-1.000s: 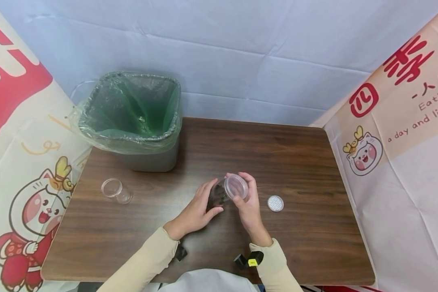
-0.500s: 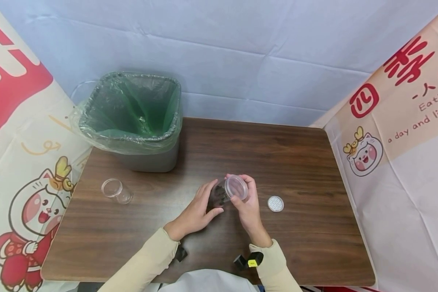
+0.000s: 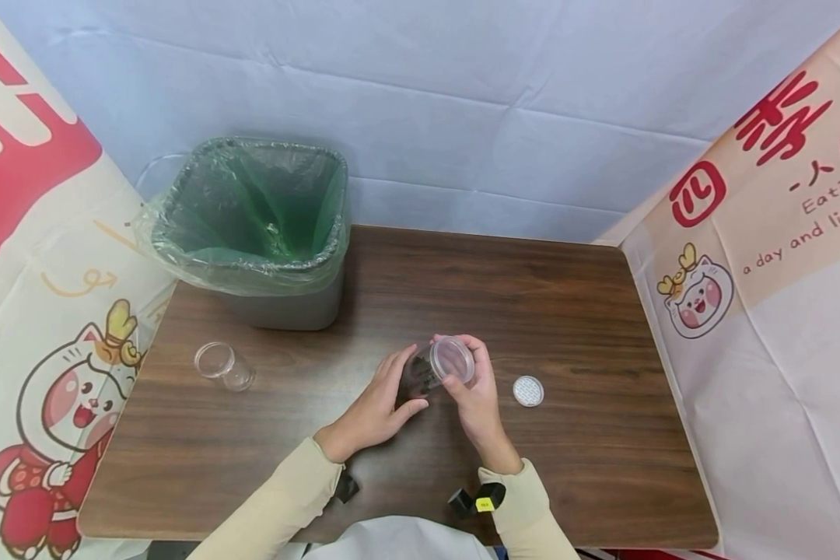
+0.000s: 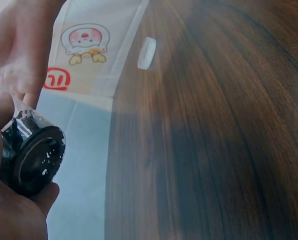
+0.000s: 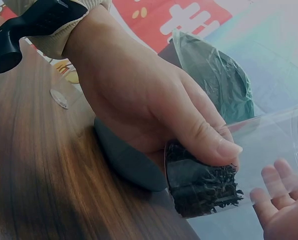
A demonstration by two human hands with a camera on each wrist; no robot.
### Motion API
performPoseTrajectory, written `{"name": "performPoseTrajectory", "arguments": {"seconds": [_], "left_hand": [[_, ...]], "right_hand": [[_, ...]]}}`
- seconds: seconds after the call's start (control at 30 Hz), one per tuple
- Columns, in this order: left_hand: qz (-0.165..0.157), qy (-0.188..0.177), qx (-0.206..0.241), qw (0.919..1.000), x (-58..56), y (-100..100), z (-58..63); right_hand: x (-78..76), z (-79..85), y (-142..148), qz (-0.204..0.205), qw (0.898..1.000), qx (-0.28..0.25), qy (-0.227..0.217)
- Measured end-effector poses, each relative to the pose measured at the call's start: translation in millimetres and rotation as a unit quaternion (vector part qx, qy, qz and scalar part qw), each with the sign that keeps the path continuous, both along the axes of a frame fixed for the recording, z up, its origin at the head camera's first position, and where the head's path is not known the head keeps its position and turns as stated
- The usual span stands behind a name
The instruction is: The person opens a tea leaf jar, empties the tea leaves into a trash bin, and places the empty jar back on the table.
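A clear plastic jar (image 3: 420, 367) is held tilted above the table, its round end toward the upper right. Dark, shredded tea leaves (image 5: 203, 187) lie at its base. My left hand (image 3: 372, 406) grips the base end, thumb and fingers on opposite sides; the left wrist view shows the black-looking bottom (image 4: 39, 160) of the jar. At the round end my right hand (image 3: 477, 400) holds the rim between thumb and fingers. Whether a clear cover sits there, I cannot tell. A small round lid (image 3: 528, 390) lies right of my right hand.
A second clear jar (image 3: 224, 367) stands on the left of the brown wooden table (image 3: 504, 295). Behind it is a grey bin (image 3: 287, 307) with a green liner bag (image 3: 252, 272). Printed cloth walls enclose the table's back and sides.
My right thumb and fingers have shifted very slightly at the jar's rim. The jar, left hand and other things stay in place.
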State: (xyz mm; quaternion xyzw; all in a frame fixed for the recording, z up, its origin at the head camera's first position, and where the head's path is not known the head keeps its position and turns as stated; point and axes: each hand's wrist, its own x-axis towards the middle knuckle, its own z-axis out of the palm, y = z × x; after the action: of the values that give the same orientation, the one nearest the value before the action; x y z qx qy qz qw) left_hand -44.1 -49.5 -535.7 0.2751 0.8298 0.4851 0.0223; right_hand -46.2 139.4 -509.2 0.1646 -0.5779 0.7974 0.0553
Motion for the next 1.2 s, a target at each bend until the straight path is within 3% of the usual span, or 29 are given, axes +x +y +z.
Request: {"name": "performPoseTrajectory", "arguments": {"seconds": [0.3,0.5,0.7,1.2], "left_hand": [[-0.001,0.0,0.009,1.0,1.7,-0.9,0.3],[-0.003,-0.017,0.008,0.9998,1.4,-0.3,-0.5],[-0.001,-0.011,0.012,0.9999,1.9,1.1,-0.5],[0.007,-0.009,0.004,0.9999,1.5,1.3,-1.6]], "right_hand": [[-0.1,-1.3,1.7,0.003,1.0,0.007,0.0],[-0.5,-0.9,3.7,0.023,1.0,-0.001,-0.004],[-0.3,0.7,4.9,0.042,0.999,-0.017,-0.006],[0.2,-1.1,-0.3,0.022,0.998,-0.05,-0.008]]}}
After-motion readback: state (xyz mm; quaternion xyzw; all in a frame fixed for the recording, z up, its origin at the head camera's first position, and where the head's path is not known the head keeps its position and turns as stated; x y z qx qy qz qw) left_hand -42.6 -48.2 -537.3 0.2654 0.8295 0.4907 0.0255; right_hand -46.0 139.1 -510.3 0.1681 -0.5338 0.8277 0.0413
